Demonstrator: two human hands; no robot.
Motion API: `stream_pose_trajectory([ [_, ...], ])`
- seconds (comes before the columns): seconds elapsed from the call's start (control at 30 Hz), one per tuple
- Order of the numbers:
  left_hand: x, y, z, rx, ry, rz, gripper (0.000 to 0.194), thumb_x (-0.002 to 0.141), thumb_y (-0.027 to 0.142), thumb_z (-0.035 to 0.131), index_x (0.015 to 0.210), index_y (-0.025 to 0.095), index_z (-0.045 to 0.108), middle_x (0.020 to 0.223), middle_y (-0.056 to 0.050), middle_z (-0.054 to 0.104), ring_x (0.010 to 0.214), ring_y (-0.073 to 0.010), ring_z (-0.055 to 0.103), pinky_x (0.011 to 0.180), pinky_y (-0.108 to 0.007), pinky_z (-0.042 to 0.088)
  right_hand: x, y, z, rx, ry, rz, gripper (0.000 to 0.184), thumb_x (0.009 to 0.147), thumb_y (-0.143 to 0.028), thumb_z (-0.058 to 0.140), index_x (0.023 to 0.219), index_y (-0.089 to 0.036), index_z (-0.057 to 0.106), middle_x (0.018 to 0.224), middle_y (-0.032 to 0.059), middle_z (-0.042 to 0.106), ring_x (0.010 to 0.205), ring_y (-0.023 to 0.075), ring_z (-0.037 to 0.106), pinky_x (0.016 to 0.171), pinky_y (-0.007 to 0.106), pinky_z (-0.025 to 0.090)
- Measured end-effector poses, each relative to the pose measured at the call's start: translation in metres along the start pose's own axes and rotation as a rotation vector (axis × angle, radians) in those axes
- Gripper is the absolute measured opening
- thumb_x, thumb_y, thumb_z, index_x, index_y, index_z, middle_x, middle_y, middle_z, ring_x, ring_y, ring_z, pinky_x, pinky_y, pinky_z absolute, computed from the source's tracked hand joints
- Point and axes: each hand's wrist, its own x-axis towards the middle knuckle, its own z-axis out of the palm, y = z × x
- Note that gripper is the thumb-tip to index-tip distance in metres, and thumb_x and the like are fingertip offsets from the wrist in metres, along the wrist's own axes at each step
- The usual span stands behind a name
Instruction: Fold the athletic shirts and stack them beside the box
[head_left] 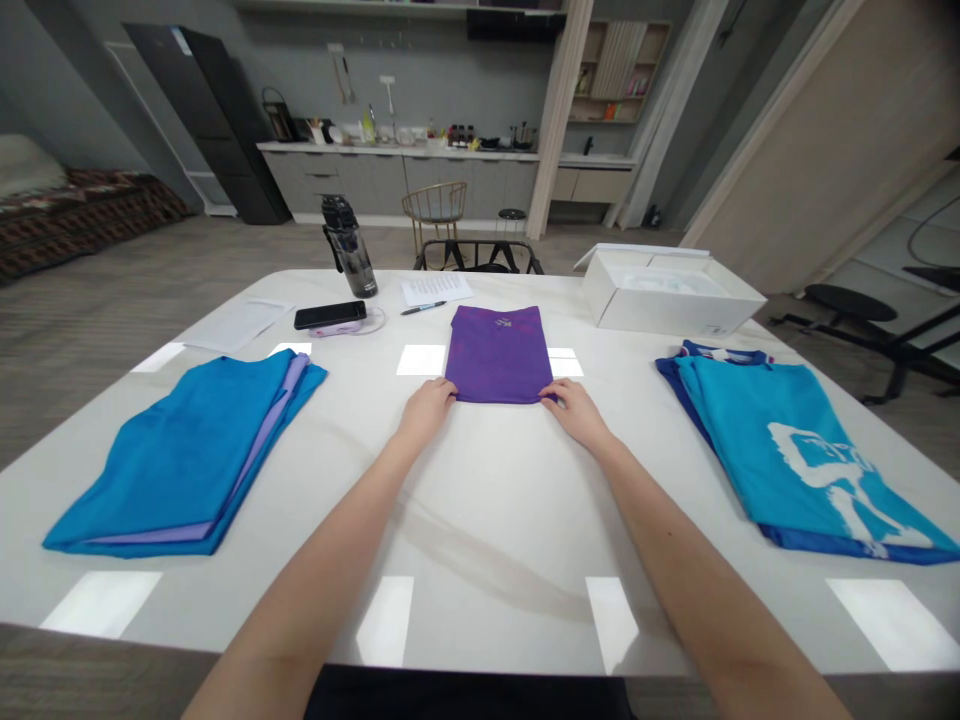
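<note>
A purple garment (499, 355), folded into a neat rectangle with a small pale logo near its far edge, lies flat on the white table (480, 520). My left hand (430, 408) pinches its near left corner, fingers closed on the cloth. At the near right corner, my right hand (576, 410) grips the same edge between thumb and fingers. To the left lies a stack of folded blue and lilac clothes (184, 440). On the right, a turquoise T-shirt (795, 430) with a white print rests on darker blue clothing.
Toward the back stand a dark water bottle (350, 250) and an open white box (667, 290). A black phone (330, 316), a pen (424, 308) and papers (437, 289) lie nearer the back left. Beyond the table are a black chair (480, 250) and a kitchen counter (405, 150).
</note>
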Motion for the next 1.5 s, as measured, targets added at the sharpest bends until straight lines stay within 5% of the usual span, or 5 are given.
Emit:
stream_pose_trajectory([
  [0.27,-0.016,0.015,-0.009,0.229,-0.052,0.057,0.026,0.103,0.016,0.042,0.109,0.019,0.067,0.11,-0.011,0.07,0.105,-0.0272,0.062,0.088,-0.04,0.044,-0.017,-0.023,-0.008,-0.256,-0.083,-0.033,0.026,0.1,-0.016,0.05,0.11,-0.022,0.073,0.108,0.0087,0.069,0.102,0.0254,0.061,0.094,0.038,0.047],
  [0.77,-0.155,0.053,-0.035,0.222,-0.168,0.182,0.027,0.101,0.009,0.041,0.111,0.019,0.064,0.11,-0.01,0.069,0.103,-0.0248,0.064,0.088,-0.04,0.042,-0.151,-0.088,-0.038,-0.017,-0.15,-0.014,0.037,0.1,-0.017,0.043,0.116,-0.026,0.076,0.106,0.0074,0.069,0.095,0.0238,0.068,0.091,0.04,0.053],
  [1.0,-0.187,0.058,-0.047,0.104,-0.164,0.225,0.03,0.107,0.032,0.041,0.106,0.022,0.069,0.103,-0.007,0.07,0.097,-0.023,0.066,0.087,-0.039,0.044,-0.176,-0.107,-0.058,-0.003,-0.273,0.02,0.032,0.102,-0.036,0.05,0.117,-0.031,0.077,0.103,0.0071,0.07,0.09,0.0238,0.068,0.084,0.038,0.053],
  [1.17,-0.158,0.047,-0.049,0.076,-0.07,0.12,0.03,0.106,0.036,0.043,0.117,0.023,0.068,0.112,-0.008,0.069,0.105,-0.0249,0.064,0.09,-0.04,0.045,-0.142,-0.093,-0.06,-0.063,-0.227,0.11,0.03,0.099,-0.042,0.056,0.113,-0.027,0.077,0.098,0.0062,0.07,0.081,0.0213,0.067,0.081,0.035,0.051],
  [1.5,-0.015,0.019,-0.045,0.179,-0.016,-0.028,0.027,0.101,0.035,0.051,0.119,0.021,0.066,0.12,-0.013,0.068,0.114,-0.0304,0.062,0.097,-0.043,0.045,-0.003,-0.038,-0.042,-0.279,-0.182,0.205,0.026,0.095,-0.037,0.062,0.111,-0.023,0.076,0.103,0.0085,0.073,0.093,0.0242,0.066,0.082,0.033,0.048],
])
